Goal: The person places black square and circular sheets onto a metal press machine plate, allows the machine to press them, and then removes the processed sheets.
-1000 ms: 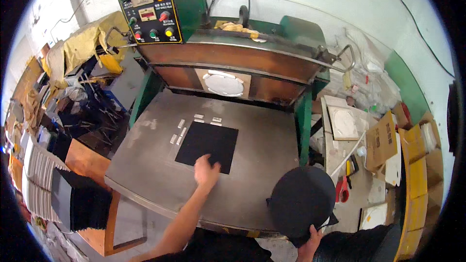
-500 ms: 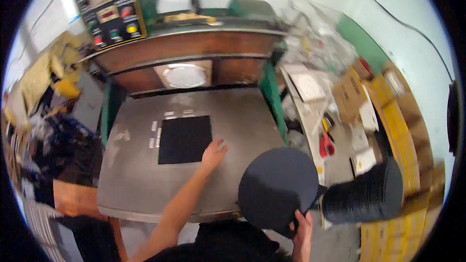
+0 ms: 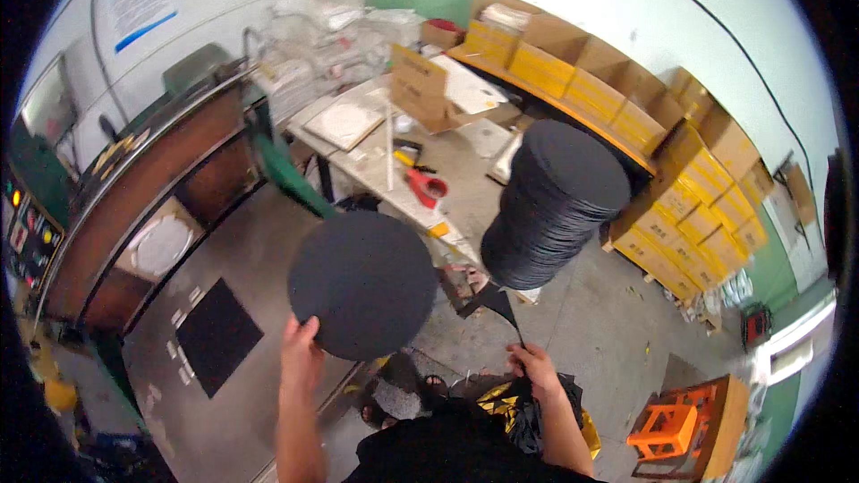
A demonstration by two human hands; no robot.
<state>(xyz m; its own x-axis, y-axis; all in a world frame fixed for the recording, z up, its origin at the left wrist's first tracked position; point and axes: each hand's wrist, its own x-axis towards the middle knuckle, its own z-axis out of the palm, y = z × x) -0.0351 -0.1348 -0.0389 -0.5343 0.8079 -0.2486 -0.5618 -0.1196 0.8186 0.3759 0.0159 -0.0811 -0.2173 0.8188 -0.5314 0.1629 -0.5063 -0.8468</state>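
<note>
The person's left hand (image 3: 301, 353) pinches the lower left rim of a dark round disc (image 3: 362, 283), fingers closed on its edge, so the disc stands up and to the right of the grip with its flat face turned toward the camera; being round, it has no long axis to speak of. The right hand (image 3: 535, 367) is clamped on a thin strip of black offcut (image 3: 497, 302) – a ragged scrap that rises from the fingers toward the tall stack of dark discs (image 3: 553, 204), which sits just up and to the right of the held disc, near it but apart. The left hand is thus the one carrying the disc, and the stack lies across the body from it, closer to the right hand. Behind and left stands the press table (image 3: 259, 241), a steel plate with a black square sheet (image 3: 217, 336) lying flat on it, well apart from the disc. Between table and stack runs a cluttered workbench (image 3: 376, 165) – a red tape dispenser (image 3: 427, 186) and an open cardboard box (image 3: 425, 85) on it – while yellow cartons (image 3: 671, 139) line the far wall and an orange stool (image 3: 667, 425) stands at lower right
</note>
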